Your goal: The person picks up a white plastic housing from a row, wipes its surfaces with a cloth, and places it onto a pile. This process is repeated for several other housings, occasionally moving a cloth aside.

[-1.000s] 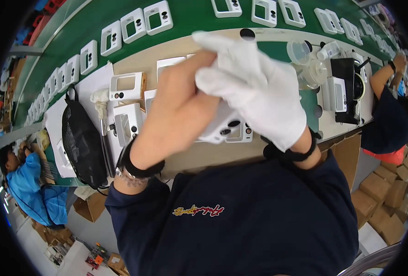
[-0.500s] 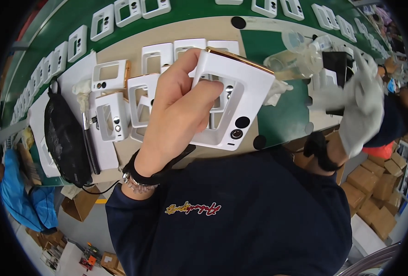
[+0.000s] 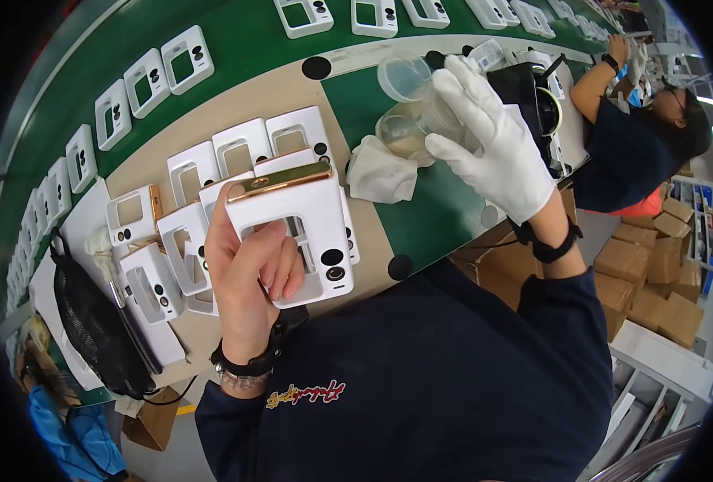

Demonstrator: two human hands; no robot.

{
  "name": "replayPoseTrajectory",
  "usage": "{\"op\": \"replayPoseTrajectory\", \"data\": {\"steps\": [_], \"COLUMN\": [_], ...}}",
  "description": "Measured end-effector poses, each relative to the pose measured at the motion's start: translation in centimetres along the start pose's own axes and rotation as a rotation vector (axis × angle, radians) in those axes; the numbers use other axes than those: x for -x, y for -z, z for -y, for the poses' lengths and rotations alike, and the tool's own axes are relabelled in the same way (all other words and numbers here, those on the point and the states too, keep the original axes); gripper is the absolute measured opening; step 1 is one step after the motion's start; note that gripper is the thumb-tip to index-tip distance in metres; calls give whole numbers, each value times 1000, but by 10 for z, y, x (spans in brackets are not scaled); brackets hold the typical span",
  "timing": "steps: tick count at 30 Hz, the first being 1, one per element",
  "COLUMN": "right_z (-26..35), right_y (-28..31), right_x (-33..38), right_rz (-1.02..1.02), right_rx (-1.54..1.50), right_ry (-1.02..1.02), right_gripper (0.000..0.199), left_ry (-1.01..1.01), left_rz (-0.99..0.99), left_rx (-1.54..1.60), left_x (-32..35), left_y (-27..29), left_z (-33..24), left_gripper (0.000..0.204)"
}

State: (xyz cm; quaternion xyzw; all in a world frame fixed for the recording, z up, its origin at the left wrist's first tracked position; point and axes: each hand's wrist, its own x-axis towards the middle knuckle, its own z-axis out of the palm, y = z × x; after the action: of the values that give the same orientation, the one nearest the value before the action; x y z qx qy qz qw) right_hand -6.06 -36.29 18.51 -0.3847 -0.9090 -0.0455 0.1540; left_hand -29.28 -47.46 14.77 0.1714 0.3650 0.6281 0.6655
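Note:
My bare left hand (image 3: pixel 248 269) grips a white plastic housing (image 3: pixel 324 210) by one side bar, its fingers curled through the rectangular opening. A shiny gold strip runs along the top end of this housing, and two dark round parts sit in its lower corner. My right hand (image 3: pixel 497 149), in a white glove, is raised with fingers stretched out and nothing visible in it. Just beside and partly behind the glove are a clear plastic bottle (image 3: pixel 405 132) and a translucent cup (image 3: pixel 403 78). A crumpled white cloth (image 3: pixel 381 170) lies beside the bottle.
More white housings (image 3: pixel 244 145) stand grouped on the beige mat behind my left hand. Others line the green conveyor (image 3: pixel 236 32). A black mesh pouch (image 3: pixel 95 321) lies at left. Right are a black box (image 3: pixel 525 88), another person (image 3: pixel 630 153) and stacked cartons (image 3: pixel 654 257).
The view has swung toward the right. My left hand has lowered and turned the housing, its gold end now facing up. My right hand has moved beside the clear bottle and cup.

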Motion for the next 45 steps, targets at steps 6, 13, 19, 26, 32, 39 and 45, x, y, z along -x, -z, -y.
{"op": "replayPoseTrajectory", "data": {"steps": [6, 13, 19, 26, 32, 39, 45], "right_z": [-21, -44, -26, -36, -36, -29, -36], "right_y": [27, -17, -29, -8, 17, 8, 5], "right_x": [3, -12, -19, -17, -27, -22, -23], "right_rz": [114, -48, 30, 14, 58, 68, 142], "right_rx": [-715, -489, 159, 129, -92, -100, -68], "right_ry": [-169, -72, 232, 242, 153, 246, 315], "right_gripper": [41, 37, 37, 37, 41, 43, 46], "left_ry": [16, 2, -14, 12, 3, -1, 5], "left_rz": [-36, -63, -123, -185, -181, -227, -282], "left_rx": [-19, -50, -99, -115, -112, -144, -163], "left_x": [-9, -17, -23, -17, -14, -13, -12], "left_y": [6, 6, 4, 2, -6, -19, -26], "left_z": [3, 7, 10, 10, 6, -4, -10], "left_gripper": [30, 29, 33, 33, 40, 43, 43]}}
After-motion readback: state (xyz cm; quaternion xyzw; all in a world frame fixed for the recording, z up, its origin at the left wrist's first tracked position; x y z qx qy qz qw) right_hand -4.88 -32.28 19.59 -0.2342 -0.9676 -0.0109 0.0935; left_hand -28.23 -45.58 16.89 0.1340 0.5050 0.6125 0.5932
